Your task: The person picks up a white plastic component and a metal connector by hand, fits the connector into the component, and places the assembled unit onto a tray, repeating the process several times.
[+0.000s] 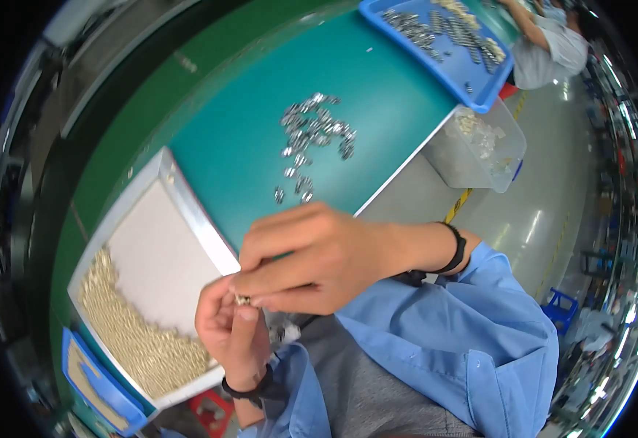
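Note:
My left hand [233, 330] and my right hand [317, 257] meet above the near edge of the table. Between their fingertips is a small shiny metal piece [243, 300], mostly covered, so its exact kind does not show. Both hands are closed on it, thumb and fingers pinched. Beyond them a loose pile of small silver metal parts [317, 125] lies on the green tabletop [239, 109]. To the left, a white metal-rimmed tray [160, 219] holds a heap of small pale gold parts [136, 343] along its left and near sides.
A blue tray [472, 96] with rows of silver and cream parts sits at the far right corner. Below it stands a clear plastic bin [509, 139] with loose contents. Another blue tray [125, 409] is at the lower left. A co-worker [552, 55] is at the upper right.

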Demonstrator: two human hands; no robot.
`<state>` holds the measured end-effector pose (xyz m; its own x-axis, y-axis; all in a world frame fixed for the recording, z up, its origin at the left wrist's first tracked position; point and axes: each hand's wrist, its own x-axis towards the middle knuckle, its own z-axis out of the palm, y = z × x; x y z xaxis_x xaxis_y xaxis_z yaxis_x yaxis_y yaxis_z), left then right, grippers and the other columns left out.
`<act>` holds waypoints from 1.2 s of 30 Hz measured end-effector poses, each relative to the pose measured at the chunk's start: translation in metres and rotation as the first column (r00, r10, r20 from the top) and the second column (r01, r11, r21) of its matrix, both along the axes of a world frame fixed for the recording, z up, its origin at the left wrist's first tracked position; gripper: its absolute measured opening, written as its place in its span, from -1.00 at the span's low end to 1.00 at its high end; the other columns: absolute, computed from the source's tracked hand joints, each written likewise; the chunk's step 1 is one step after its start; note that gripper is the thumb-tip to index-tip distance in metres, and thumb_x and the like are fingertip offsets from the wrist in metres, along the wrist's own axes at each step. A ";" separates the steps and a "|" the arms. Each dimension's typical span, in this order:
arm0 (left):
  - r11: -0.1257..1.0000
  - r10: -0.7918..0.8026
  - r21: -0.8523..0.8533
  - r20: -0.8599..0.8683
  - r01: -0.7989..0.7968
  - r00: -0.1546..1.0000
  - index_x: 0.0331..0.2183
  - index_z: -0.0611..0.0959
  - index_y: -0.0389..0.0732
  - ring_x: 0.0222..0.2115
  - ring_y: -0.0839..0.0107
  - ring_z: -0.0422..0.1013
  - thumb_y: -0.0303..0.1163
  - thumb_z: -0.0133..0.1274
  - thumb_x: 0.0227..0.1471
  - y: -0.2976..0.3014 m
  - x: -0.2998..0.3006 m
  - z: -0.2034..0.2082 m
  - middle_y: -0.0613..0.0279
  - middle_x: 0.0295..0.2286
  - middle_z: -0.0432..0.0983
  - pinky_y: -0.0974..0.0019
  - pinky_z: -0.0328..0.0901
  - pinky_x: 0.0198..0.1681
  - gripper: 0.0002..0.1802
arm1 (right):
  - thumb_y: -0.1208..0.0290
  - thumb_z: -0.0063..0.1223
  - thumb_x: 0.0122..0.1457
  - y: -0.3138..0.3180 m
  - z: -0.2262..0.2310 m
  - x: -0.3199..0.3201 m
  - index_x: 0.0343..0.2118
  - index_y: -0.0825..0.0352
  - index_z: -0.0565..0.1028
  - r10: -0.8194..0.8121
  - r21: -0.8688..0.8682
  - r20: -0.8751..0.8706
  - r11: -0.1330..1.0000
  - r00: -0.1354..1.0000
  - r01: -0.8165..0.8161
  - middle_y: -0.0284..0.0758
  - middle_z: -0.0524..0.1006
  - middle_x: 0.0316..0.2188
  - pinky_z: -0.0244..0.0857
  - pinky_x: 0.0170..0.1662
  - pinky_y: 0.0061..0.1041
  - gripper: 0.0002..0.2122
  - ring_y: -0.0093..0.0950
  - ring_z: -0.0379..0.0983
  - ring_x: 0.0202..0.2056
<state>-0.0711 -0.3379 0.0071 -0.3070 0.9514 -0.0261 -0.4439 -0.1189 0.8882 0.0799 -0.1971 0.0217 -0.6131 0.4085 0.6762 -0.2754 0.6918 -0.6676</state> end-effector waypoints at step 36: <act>0.996 0.081 0.063 -0.901 -0.057 0.426 0.10 0.52 -0.41 -0.17 0.47 0.47 -0.27 0.26 0.14 0.454 -0.008 -0.031 0.16 -0.14 0.58 0.38 0.33 0.00 -0.41 | 0.58 0.21 0.13 0.154 -0.082 0.178 -0.27 0.34 0.62 -0.514 -0.103 0.213 0.834 0.831 0.542 -0.32 0.56 -0.35 0.35 -0.14 -0.35 -0.89 -0.35 0.51 -0.28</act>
